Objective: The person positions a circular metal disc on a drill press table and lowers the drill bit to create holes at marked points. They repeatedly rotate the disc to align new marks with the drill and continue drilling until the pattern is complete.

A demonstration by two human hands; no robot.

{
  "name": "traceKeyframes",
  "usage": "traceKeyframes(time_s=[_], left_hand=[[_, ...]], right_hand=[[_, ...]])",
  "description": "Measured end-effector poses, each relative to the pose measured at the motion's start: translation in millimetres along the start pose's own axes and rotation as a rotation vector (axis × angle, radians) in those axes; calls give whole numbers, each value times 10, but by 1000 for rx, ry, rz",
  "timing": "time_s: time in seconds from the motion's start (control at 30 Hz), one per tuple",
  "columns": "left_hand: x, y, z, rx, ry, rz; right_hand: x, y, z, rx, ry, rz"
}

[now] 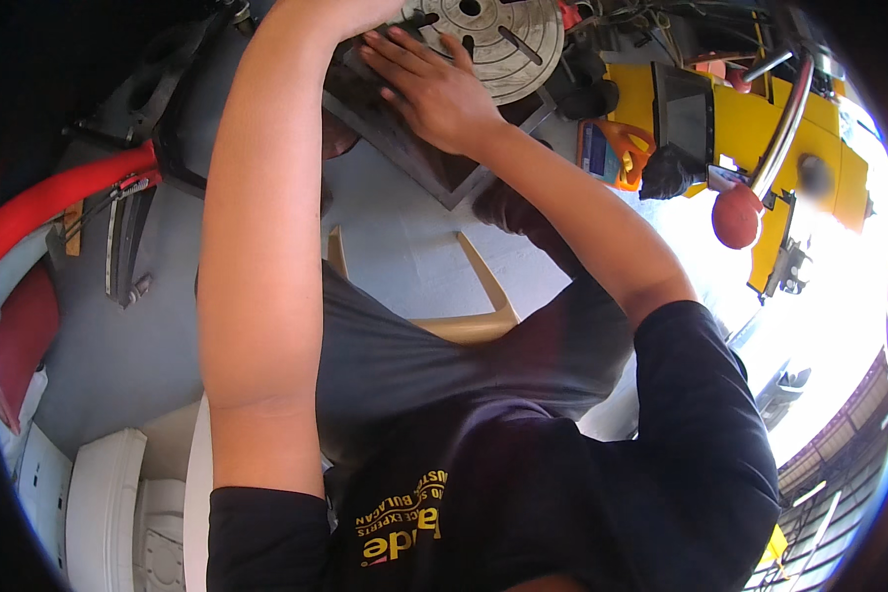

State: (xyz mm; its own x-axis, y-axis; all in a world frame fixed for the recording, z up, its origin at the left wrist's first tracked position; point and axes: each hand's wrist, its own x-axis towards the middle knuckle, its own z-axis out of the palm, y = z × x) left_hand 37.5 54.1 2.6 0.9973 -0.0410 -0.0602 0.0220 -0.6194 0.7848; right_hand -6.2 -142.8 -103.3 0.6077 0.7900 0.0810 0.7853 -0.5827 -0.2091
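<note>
A round grey metal disc (493, 44) with long slots and a dark centre hole sits at the top, on or over a dark square metal plate (444, 183). My right hand (439, 94) lies palm down at the disc's near left side, fingers outstretched over the dark metal and the thumb by the rim. It grips nothing. My left arm reaches straight up the picture. Only the wrist and back of my left hand (353, 14) show at the top edge, left of the disc; its fingers are cut off, so any hold stays hidden.
Beneath the plate is a beige stool (479, 326) between my legs. To the right are an orange jug (617, 153) with a blue label, a yellow machine (819, 128) and a red ball knob (737, 217) on a chrome lever. Red curved panel (64, 197) and white plastic parts (109, 503) stand left.
</note>
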Motion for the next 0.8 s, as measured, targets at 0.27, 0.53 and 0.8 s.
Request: traceKeyframes(time_s=[0.27,0.53,0.8], left_hand=[[-42,23,-235,-68,215,-23],[-116,-17,-365,-4,118,-82],[-143,48,-368,-17,115,-66]], right_hand=[[195,94,-75,-102,-51,20],[87,123,-78,-35,-33,-52],[-38,727,-143,-92,108,267]])
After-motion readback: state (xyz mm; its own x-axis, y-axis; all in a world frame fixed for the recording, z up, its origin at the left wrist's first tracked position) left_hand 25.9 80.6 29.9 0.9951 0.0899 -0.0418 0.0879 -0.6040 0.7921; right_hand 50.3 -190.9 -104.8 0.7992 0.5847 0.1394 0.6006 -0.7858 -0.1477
